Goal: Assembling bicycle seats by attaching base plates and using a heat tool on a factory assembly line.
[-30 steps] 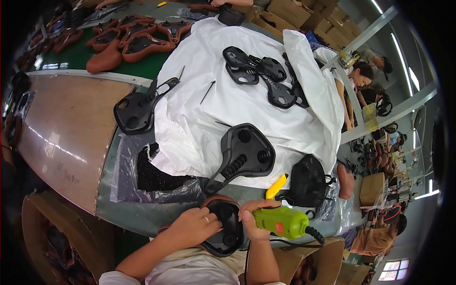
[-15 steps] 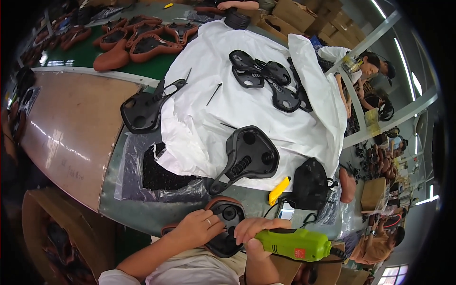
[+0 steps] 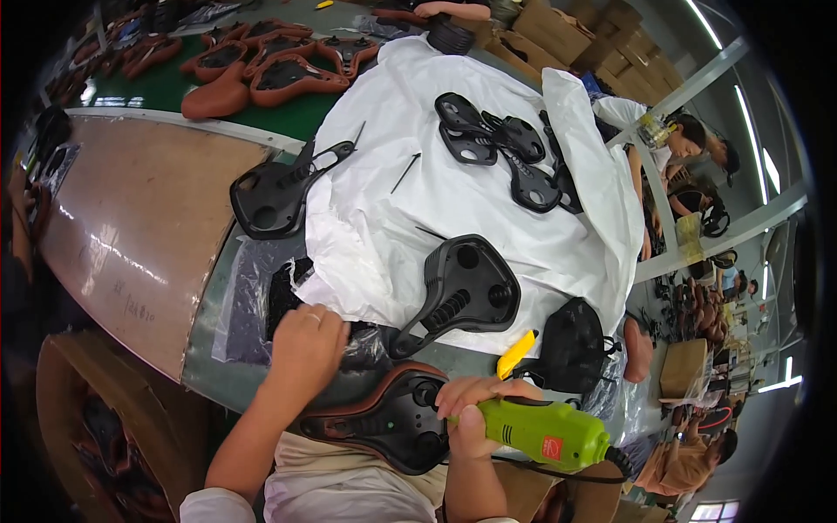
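Observation:
My right hand (image 3: 471,410) grips a green corded power tool (image 3: 540,431), its working end hidden behind the fingers. That end points at a bicycle saddle (image 3: 357,425), which lies underside up near my lap, with a brown cover edge around a black base. A small green dot shows on the base. My left hand (image 3: 305,353) is off the saddle, fingers bent together at a heap of black material (image 3: 283,301) in a clear plastic bag (image 3: 237,327). Its fingertips are hidden, so what they hold is unclear. Just beyond the saddle lies a black saddle base (image 3: 471,283).
White sheeting (image 3: 375,209) covers the table, bearing several black saddle bases (image 3: 475,131). A yellow-handled cutter (image 3: 517,354) and a black pouch (image 3: 571,344) lie at right. Brown saddles (image 3: 296,80) fill the far left; a carton (image 3: 65,375) stands near left. Other people work at right.
My left hand has left the saddle and moved up and left to the black heap, uncovering the saddle's narrow end. My right hand still holds the power tool at the saddle. The view has shifted slightly.

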Tool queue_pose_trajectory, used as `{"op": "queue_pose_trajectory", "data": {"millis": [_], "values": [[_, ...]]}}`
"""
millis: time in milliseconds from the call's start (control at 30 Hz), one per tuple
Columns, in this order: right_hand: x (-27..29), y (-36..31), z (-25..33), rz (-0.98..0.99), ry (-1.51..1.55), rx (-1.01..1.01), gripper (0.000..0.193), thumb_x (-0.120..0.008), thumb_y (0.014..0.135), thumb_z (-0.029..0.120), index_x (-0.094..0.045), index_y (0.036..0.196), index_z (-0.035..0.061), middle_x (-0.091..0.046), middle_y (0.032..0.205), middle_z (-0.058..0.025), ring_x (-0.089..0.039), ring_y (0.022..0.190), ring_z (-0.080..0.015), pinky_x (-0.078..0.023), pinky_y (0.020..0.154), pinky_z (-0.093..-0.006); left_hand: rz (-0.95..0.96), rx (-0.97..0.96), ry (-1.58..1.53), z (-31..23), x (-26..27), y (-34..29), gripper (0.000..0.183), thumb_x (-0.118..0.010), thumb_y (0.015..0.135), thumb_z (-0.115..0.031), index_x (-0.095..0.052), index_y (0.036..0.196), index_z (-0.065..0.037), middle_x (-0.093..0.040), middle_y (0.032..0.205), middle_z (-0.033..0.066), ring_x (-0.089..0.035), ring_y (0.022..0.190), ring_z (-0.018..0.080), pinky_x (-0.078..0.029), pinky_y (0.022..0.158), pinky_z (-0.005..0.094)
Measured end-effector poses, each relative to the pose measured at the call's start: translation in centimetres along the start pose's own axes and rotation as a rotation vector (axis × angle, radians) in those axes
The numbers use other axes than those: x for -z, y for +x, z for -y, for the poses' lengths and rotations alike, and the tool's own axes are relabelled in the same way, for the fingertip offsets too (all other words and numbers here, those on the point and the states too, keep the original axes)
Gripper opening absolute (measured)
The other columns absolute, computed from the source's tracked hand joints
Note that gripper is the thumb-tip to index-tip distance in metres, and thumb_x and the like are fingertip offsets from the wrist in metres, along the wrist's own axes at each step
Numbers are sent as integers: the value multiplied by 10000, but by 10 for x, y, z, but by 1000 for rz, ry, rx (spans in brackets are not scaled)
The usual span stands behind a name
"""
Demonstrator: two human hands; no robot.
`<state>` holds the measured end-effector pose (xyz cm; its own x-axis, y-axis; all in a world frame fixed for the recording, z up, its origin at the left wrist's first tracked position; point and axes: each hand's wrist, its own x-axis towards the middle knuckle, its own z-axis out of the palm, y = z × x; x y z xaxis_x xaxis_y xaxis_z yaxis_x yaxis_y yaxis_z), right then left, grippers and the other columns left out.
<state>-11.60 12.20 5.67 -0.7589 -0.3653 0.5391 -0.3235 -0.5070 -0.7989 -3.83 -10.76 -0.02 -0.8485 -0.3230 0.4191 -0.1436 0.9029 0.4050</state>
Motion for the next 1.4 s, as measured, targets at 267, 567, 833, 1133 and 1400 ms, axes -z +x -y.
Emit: {"op": "queue_pose_trajectory", "data": {"millis": [267,567,833,1133,1400], "values": [[-11,5,-12,0,-30,-70,497,-731,946,-32,-408,1293,117,-628,793,-95,-609,613,-241,-565,604,-434,34,82,169,14,-3,-1,215,-825,806,-132,-646,911,-72,-649,914,113,-629,886,319,-475,786,449],[-11,7,-17,29,-66,8,508,-734,924,-64,-409,1283,90,-625,794,-101,-604,599,-231,-569,600,-418,-4,87,120,25,-12,-6,128,-749,879,-94,-637,936,-68,-619,887,122,-618,866,333,-469,767,452],[-14,0,-27,91,-160,-7,484,-772,933,34,-406,1239,110,-614,788,-106,-585,566,-244,-544,569,-413,235,-255,-368,-69,-4,-66,119,-719,907,-167,-643,932,-78,-598,833,87,-611,772,264,-453,670,412],[-4,8,-39,247,-71,-50,488,-765,914,-3,-414,1229,122,-603,792,-93,-582,569,-228,-528,573,-384,141,-330,-296,-81,-9,-79,149,-717,917,-244,-633,851,-140,-591,836,1,-606,813,177,-451,732,327],[-10,2,-13,320,-146,5,495,-737,912,-42,-403,1250,100,-606,808,-102,-603,599,-239,-545,596,-410,183,-330,-231,-81,-10,-80,139,-706,926,-229,-652,854,-122,-597,838,13,-622,820,184,-467,743,336]]}}
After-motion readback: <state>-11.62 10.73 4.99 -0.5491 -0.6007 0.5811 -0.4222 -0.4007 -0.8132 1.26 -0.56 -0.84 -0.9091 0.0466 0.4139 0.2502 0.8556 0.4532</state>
